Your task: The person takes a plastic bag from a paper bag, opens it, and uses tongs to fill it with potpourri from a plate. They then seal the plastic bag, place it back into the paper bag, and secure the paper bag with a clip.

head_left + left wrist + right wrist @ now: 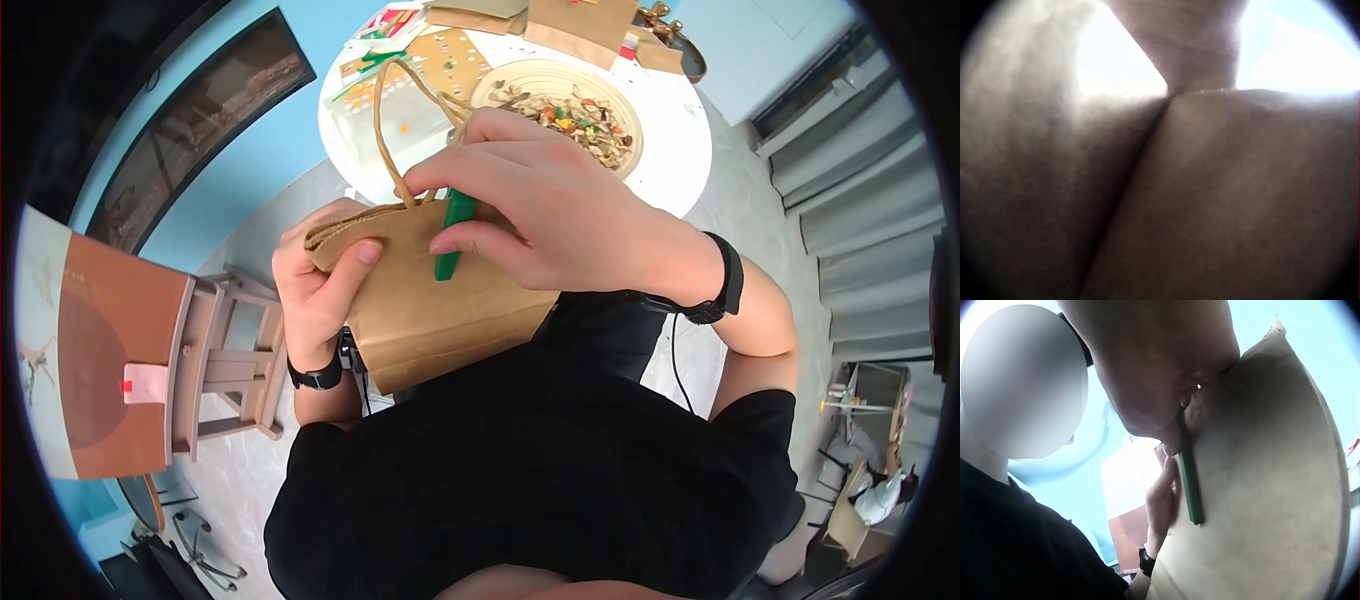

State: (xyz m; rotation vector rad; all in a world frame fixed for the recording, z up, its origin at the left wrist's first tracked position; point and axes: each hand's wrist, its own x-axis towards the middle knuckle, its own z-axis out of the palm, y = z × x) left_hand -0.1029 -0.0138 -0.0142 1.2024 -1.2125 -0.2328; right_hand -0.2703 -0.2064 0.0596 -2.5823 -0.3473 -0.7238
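Note:
A brown kraft paper bag [430, 310] with twisted paper handles [384, 130] is held up in front of the person's black shirt. My left hand [318, 275] grips the bag's top corner, thumb on the near face. Between the thumb and fingers of my right hand [560, 200] is a slim green stick-like tool [447, 266]; its exact kind I cannot tell. The right fingers overlap the foot of the handle at the bag's mouth. In the right wrist view the green tool [1191, 487] lies along the bag's face [1266, 462]. Dim, blurred close surfaces fill most of the left wrist view.
On the round white table [675, 140] ahead stand a round woven tray [490, 90] of mixed dried pieces, sticker-like sheets [440, 55] and more brown paper bags [580, 30]. A wooden easel-like stand [235, 360] is at left, grey curtains [860, 220] at right.

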